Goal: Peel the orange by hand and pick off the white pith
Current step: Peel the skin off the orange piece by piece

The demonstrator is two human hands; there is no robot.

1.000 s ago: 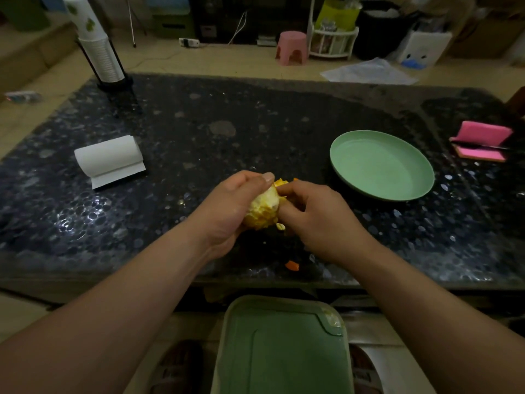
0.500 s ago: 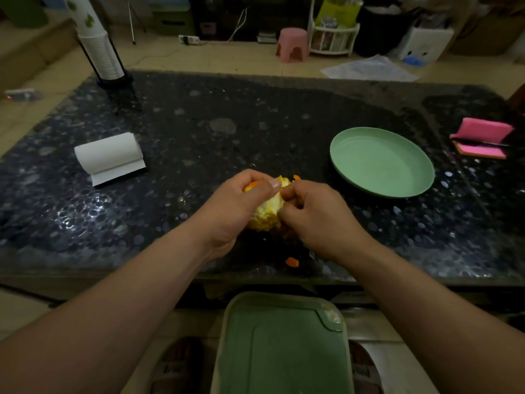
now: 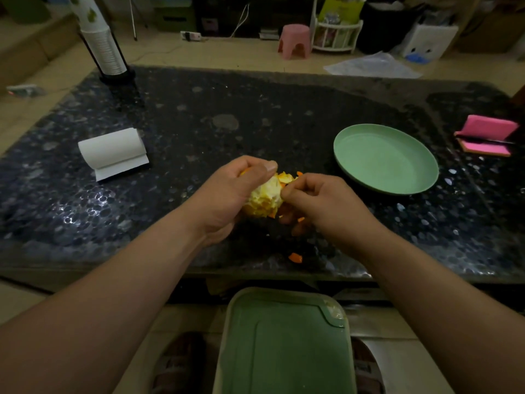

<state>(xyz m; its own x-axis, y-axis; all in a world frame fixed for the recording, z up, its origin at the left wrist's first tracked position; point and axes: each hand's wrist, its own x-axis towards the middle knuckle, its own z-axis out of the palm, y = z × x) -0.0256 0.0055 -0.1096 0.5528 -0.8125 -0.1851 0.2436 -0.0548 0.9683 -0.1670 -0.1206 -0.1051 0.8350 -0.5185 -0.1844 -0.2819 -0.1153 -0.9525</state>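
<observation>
A partly peeled orange point(image 3: 265, 199), pale with white pith and a few orange patches, is held above the near part of the dark table. My left hand point(image 3: 227, 194) grips it from the left, thumb across its top. My right hand point(image 3: 318, 203) is on its right side, fingers curled, pinching a bit of peel or pith at the top right of the fruit. A small scrap of orange peel point(image 3: 295, 257) lies on the table below the hands. Much of the fruit's far side is hidden by my fingers.
A green plate point(image 3: 386, 160) sits on the table point(image 3: 199, 115) to the right, a folded white paper towel point(image 3: 113, 152) to the left, a pink sponge point(image 3: 485, 135) at far right, a cup stack point(image 3: 102, 46) at back left. A green bin lid point(image 3: 284, 342) lies below the table edge.
The orange has turned slightly in my left hand. My right hand's fingers have shifted up along the fruit's right side and pulled away a little, showing more pale pith.
</observation>
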